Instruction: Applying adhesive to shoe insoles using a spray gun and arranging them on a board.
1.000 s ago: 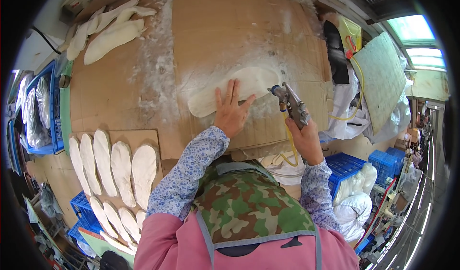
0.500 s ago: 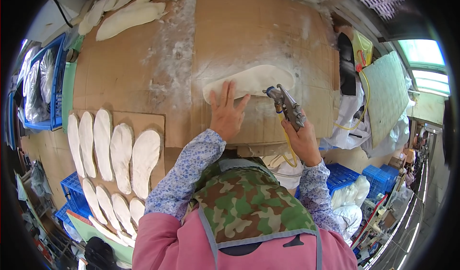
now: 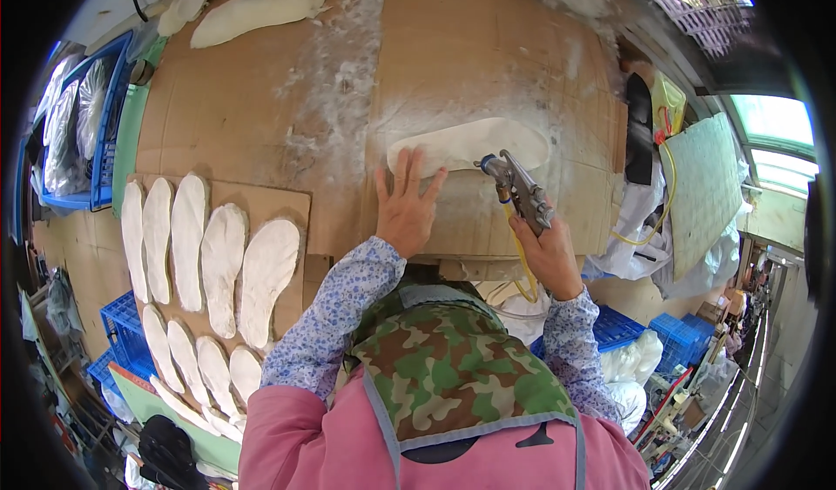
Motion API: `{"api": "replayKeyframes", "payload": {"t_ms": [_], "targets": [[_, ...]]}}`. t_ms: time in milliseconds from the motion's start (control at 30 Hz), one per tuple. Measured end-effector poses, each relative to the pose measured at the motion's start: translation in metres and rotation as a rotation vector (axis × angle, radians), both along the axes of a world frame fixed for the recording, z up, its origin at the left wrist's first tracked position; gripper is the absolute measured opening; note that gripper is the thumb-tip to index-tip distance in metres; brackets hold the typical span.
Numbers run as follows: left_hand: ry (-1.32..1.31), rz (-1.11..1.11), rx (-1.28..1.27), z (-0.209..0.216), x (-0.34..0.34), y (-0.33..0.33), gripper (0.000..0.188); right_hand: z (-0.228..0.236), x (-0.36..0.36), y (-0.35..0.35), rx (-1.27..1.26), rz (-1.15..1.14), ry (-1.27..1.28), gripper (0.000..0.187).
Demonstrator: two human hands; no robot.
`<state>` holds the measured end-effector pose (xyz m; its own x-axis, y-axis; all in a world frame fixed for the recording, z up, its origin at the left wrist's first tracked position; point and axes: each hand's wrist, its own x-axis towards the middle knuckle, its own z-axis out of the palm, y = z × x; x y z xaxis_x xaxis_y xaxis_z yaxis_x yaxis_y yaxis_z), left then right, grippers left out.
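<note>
A white insole point(image 3: 466, 144) lies flat on the brown cardboard point(image 3: 488, 46) in front of me. My left hand point(image 3: 406, 207) rests with spread fingers on its left part and near edge. Closed round a metal spray gun point(image 3: 519, 187), my right hand point(image 3: 549, 251) holds its blue-ringed nozzle just above the insole's near right edge, apart from it. A yellow hose point(image 3: 521, 264) hangs from the gun and loops down toward me. Whitish haze or dust surrounds the insole. Whether spray leaves the nozzle cannot be made out.
Several insoles point(image 3: 222, 259) lie in rows on cardboard to the left. More white pieces point(image 3: 259, 16) are heaped at the far left. Fluffy white lint streaks the board. A blue crate point(image 3: 97, 133) with plastic-wrapped goods stands left; blue crates point(image 3: 675, 340) and a pale board point(image 3: 705, 194) are right.
The whole view has shifted slightly. My left hand sits a little lower on the insole, its fingers more on the near edge. The spray gun stays close to the insole's right part.
</note>
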<state>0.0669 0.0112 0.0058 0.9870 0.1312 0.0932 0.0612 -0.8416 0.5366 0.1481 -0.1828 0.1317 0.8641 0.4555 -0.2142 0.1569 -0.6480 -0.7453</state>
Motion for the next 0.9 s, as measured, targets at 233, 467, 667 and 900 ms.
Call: {"api": "replayKeyframes", "payload": {"t_ms": [233,467,667,900], "targets": [[0.058,0.077,0.07,-0.005,-0.018,0.008,0.062,0.002,-0.003,0.017,-0.004,0.046,0.04,0.024],[0.058,0.138,0.053,-0.011,-0.028,0.011,0.064,0.001,-0.008,0.037,0.003,0.126,0.047,0.023],[0.054,0.151,0.04,-0.014,-0.032,0.011,0.063,0.001,-0.016,0.053,-0.026,0.121,0.124,0.026],[0.059,0.141,-0.023,-0.014,-0.034,0.01,0.064,0.002,-0.018,0.058,-0.037,0.191,0.081,0.028]]}}
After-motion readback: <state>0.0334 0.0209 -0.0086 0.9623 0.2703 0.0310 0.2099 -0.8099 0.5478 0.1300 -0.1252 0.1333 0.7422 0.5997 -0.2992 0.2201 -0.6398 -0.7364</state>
